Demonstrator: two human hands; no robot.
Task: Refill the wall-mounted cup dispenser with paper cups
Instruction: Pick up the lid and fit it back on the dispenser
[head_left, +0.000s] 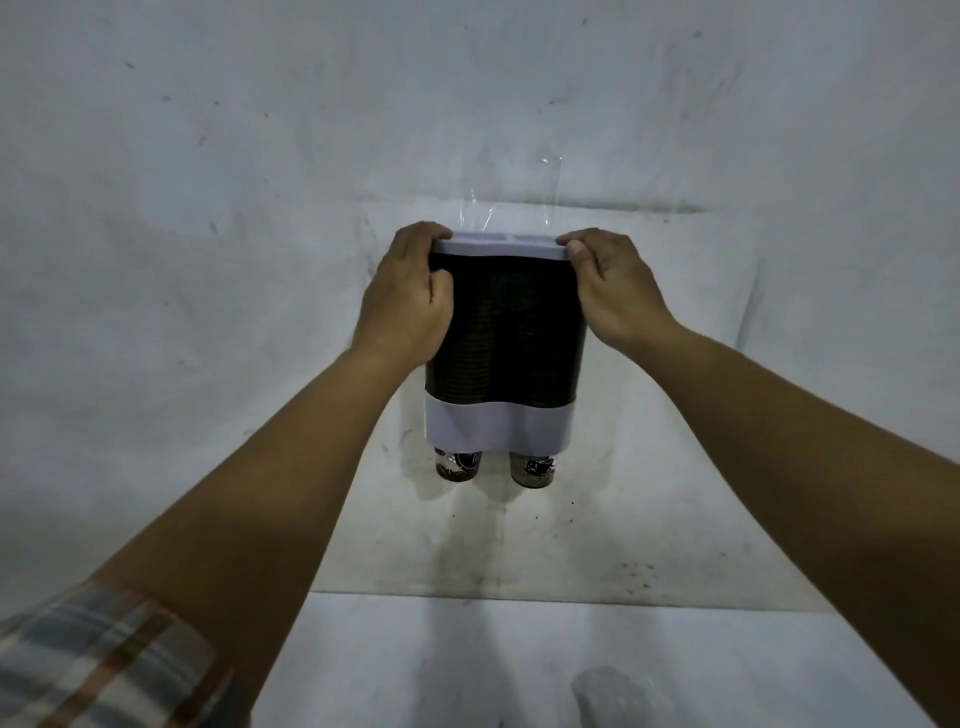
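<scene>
One cup dispenser (506, 343) hangs on the wall, bearing one pale lid (498, 245) at its 12 o'clock edge and one pale band (497, 427) toward 6 o'clock. Two paper cups poke out below it, the first cup (458, 466) at about 7 o'clock and the second cup (533, 469) at about 5 o'clock; how many more are stacked behind the dark body cannot be counted. Two hands are in view, the left hand (410, 296) at the dispenser's 10 o'clock and the right hand (615, 286) at its 2 o'clock, along with one plaid sleeve (98, 660) and one scrap of clear plastic film (519, 200) above the lid at 12 o'clock.
</scene>
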